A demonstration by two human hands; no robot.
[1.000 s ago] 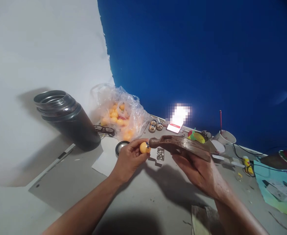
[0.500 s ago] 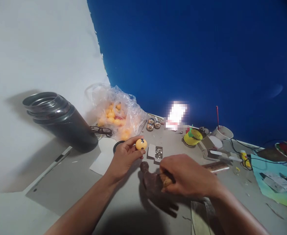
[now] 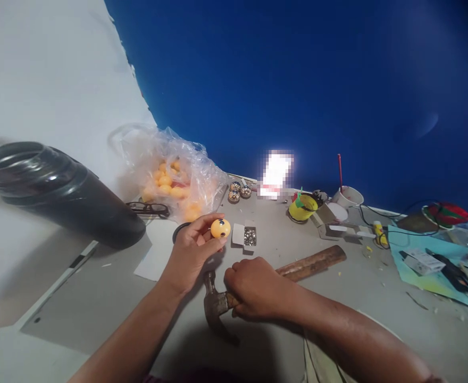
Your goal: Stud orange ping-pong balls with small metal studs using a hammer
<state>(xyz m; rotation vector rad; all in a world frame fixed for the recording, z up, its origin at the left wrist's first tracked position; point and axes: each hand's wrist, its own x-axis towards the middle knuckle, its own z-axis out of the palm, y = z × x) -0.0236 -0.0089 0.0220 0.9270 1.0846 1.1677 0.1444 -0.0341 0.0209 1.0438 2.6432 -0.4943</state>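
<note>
My left hand [image 3: 192, 249] pinches an orange ball [image 3: 220, 228] with dark shiny spots on it, held up above the table. In my right hand [image 3: 260, 290] is a claw hammer [image 3: 217, 304], gripped by its wooden handle close to the head. The hammer lies nearly level, its head pointing left, below the ball. Just right of the ball, a small open box [image 3: 250, 237] holds many tiny shiny metal pieces. Behind my left hand, a dark round rim [image 3: 179, 231] shows on a sheet of white paper [image 3: 151, 259].
A dark open bottle [image 3: 66, 197] stands at left, with eyeglasses [image 3: 148, 209] beside it. Behind are a clear plastic bag [image 3: 206, 186] of orange balls and several metal-studded balls [image 3: 234, 196]. Right are a yellow cup [image 3: 303, 207], a white cup [image 3: 349, 197] and a turquoise sheet [image 3: 405, 250].
The hammer in my right hand has moved left and turned, so more of its handle shows. My left hand still holds the ball. The whole view has shifted slightly.
</note>
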